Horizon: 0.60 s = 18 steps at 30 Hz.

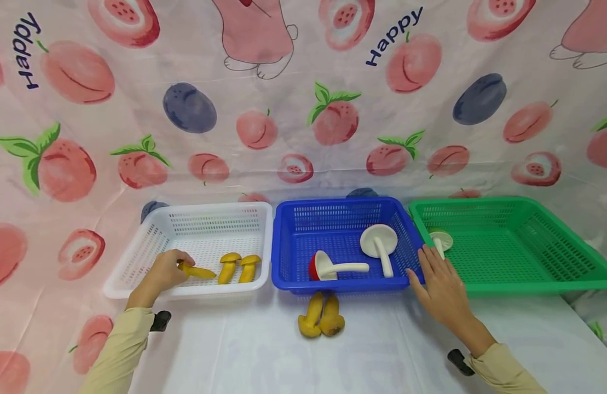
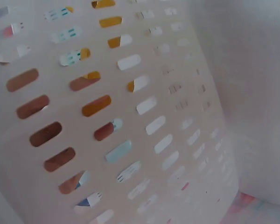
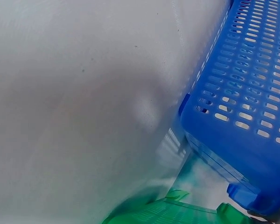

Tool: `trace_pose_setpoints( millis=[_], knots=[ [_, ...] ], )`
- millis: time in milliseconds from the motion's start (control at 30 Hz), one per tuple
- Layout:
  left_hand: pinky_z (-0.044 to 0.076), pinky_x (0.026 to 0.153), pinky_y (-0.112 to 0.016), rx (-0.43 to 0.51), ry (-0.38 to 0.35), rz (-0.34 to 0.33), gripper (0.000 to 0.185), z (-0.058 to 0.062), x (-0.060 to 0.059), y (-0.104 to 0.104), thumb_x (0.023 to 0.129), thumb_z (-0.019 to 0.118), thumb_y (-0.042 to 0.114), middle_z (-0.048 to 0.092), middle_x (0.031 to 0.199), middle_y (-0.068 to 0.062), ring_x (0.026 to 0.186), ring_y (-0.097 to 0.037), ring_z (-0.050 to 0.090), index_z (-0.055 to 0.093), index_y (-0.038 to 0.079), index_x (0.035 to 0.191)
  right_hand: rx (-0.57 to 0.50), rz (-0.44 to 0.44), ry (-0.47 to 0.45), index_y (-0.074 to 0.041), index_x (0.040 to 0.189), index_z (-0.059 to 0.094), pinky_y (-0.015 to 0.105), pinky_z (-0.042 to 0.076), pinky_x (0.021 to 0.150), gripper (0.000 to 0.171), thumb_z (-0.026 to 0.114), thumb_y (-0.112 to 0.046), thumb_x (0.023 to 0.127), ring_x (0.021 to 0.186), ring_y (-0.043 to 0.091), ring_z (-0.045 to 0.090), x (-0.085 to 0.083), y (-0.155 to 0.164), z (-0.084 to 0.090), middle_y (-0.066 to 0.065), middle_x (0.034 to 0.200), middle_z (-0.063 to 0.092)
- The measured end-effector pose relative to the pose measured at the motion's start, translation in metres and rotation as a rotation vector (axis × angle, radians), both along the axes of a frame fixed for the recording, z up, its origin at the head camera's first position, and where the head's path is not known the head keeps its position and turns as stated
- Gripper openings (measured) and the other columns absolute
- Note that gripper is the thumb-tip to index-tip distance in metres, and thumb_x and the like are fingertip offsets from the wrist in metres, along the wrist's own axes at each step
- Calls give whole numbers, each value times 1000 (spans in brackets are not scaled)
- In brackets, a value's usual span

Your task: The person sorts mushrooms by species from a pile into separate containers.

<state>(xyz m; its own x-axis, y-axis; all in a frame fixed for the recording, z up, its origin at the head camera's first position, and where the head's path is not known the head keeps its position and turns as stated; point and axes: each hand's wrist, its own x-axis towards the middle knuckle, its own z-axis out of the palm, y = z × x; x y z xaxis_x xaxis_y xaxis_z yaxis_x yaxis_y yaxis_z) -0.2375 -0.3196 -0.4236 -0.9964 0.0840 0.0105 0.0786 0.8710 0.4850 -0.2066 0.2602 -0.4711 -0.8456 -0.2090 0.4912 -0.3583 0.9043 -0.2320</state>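
Over the front left part of the white basket (image 1: 219, 207), my left hand (image 1: 166, 271) pinches a yellow toy mushroom (image 1: 200, 272), its stem pointing right. Two more yellow mushrooms (image 1: 227, 268) sit in the same basket. My right hand (image 1: 443, 287) has its fingers extended at the adjoining rims of the blue basket (image 1: 337, 285) and the green basket (image 1: 525, 287). Inside the blue one lie a red-capped mushroom (image 1: 350, 267) and a white mushroom (image 1: 379, 242). The left wrist view shows the white basket's slotted wall (image 2: 144, 93), with yellow and skin showing through the slots.
Two yellow mushrooms (image 1: 313, 317) lie side by side on the white tablecloth (image 1: 283, 361), in front of the blue basket. A small white mushroom (image 1: 441, 239) is at the green basket's left end. Behind the row hangs a fruit-patterned cloth (image 1: 293, 109).
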Motion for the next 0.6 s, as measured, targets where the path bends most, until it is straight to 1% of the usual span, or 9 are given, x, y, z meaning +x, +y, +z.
trace_pose_setpoints(
  millis=[100,233,333,400,533,600],
  knots=[
    [49,82,-50,-16,-43,-10,28,0,-4,1,65,59,-14,61,101,-27,89,-36,54,69,-5,90,3,-4,7,11,136,42,58,20,109,60,55,-29,93,132,44,32,0,1,0,28,142,37],
    [48,83,-52,-33,-90,-4,29,-1,-4,1,66,58,-15,62,100,-26,88,-37,53,69,-6,91,-3,0,13,10,136,42,58,20,108,60,56,-29,93,131,45,32,0,-1,0,28,142,37],
    [47,84,-53,-45,-107,-7,30,-1,-4,1,66,56,-15,61,101,-28,91,-39,53,69,-7,92,-9,-3,8,10,136,41,58,20,109,60,56,-29,93,132,44,32,0,-2,1,28,142,37],
    [46,86,-55,-46,-125,5,31,0,-5,2,66,56,-15,60,104,-29,94,-41,52,69,-7,93,-12,-4,2,10,136,41,58,19,109,60,56,-29,93,132,44,31,1,-2,2,28,142,37],
    [43,89,-57,-34,-150,15,30,1,-6,3,68,56,-13,57,108,-30,99,-43,49,68,-7,95,-16,-8,-3,11,136,41,58,20,109,60,55,-29,94,132,44,31,2,-3,2,28,142,37],
    [43,88,-56,-29,-150,14,29,1,-6,3,69,57,-12,56,108,-30,99,-43,49,68,-7,95,-18,-10,0,11,135,42,58,20,108,60,56,-28,93,132,45,31,2,-3,2,28,142,37]
  ],
)
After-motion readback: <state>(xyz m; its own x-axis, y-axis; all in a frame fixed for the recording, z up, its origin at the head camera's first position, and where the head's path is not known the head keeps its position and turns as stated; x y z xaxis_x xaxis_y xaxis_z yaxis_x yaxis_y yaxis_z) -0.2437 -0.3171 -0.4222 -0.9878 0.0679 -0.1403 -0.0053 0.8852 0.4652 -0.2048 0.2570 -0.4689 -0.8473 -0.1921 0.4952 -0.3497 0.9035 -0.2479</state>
